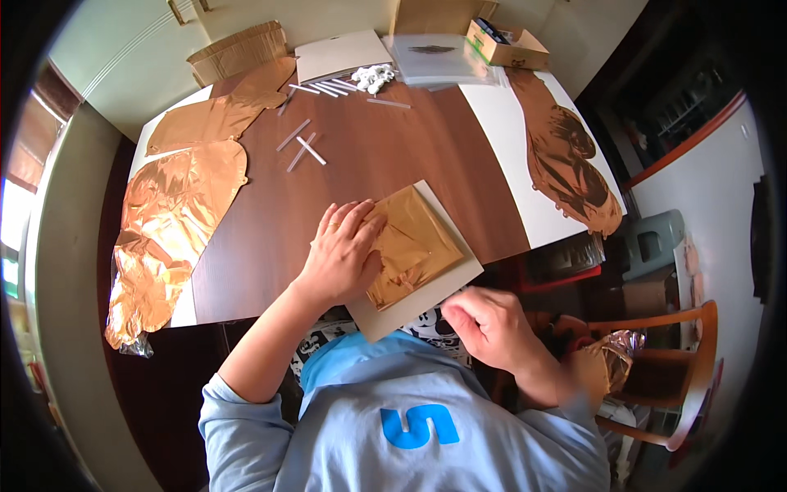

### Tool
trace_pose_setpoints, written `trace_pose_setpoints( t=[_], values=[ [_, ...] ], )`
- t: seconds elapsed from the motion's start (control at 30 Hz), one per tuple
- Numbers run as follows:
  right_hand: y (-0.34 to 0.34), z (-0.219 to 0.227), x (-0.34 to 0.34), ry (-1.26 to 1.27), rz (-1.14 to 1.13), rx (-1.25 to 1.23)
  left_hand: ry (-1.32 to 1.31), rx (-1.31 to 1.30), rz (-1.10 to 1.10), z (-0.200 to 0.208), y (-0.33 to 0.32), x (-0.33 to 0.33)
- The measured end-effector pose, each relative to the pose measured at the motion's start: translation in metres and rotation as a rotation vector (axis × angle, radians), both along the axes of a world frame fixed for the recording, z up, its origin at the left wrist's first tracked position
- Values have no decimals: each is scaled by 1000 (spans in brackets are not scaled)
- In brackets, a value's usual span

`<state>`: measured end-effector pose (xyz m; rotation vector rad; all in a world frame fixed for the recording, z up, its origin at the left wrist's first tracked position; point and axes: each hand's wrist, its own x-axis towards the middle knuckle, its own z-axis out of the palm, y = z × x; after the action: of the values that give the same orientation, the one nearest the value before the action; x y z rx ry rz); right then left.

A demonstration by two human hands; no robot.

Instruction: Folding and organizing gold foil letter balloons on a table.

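Observation:
A folded gold foil sheet lies on a light grey board at the table's near edge, and the board's lower corner sticks out over the edge. My left hand rests flat on the foil's left side, fingers stretched out and pressing it. Just off the board's near right side is my right hand, its fingers curled closed with the thumb against them. Whatever it may hold is hidden. Large flat gold foil balloons spread along the table's left side, and another foil balloon lies along the right.
White and clear short tubes lie scattered on the brown table, near a pile of small white pieces. At the back are clear plastic sleeves and an open box. A wooden chair stands at the right.

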<state>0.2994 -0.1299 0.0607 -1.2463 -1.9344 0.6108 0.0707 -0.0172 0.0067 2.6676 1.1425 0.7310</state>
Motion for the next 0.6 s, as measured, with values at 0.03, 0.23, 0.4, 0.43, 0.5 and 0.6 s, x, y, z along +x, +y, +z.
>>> trace_pose_setpoints(
  t=[0.03,0.23,0.4,0.43,0.5,0.6],
  values=[
    [4,0,2,-96,30,54,-7,-30,-8,0,0,0],
    [32,-46,-17,-628,78,101,46,-73,-39,-5,3,-5],
    [22,-60,-17,-651,34,66,205,-34,-67,-6,3,-12],
    [22,-62,-18,-655,29,67,209,-22,-65,-6,2,-13],
    [23,-62,-18,-659,19,66,212,-10,-67,-2,1,-12],
    [23,-61,-17,-632,23,53,234,67,-56,9,-9,0]
  ],
)
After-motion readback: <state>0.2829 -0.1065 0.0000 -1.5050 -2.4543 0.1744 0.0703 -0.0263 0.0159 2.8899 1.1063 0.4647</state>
